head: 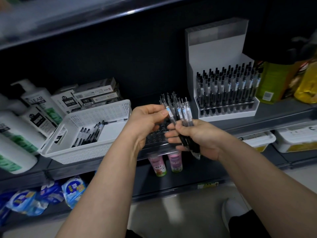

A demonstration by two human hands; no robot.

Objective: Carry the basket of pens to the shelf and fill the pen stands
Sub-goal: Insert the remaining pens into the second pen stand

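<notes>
My right hand (pixel 197 138) grips a bunch of clear black-ink pens (pixel 183 112) held upright above a dark pen stand (pixel 158 136) with rows of holes on the shelf. My left hand (pixel 145 121) pinches one pen (pixel 169 112) of that bunch near its label. The white perforated basket (pixel 109 110) stands on the shelf to the left, with several pens (pixel 89 134) lying in it. To the right stands a white pen stand (pixel 228 112) full of black pens.
Shampoo bottles (pixel 36 107) and pen boxes (pixel 96 97) crowd the shelf left of and behind the basket. Yellow-green bottles (pixel 277 81) stand at the far right. Pink bottles (pixel 164 163), white tubs (pixel 295 138) and blue packs (pixel 51 194) sit on lower shelves. My shoe (pixel 233 210) is on the floor.
</notes>
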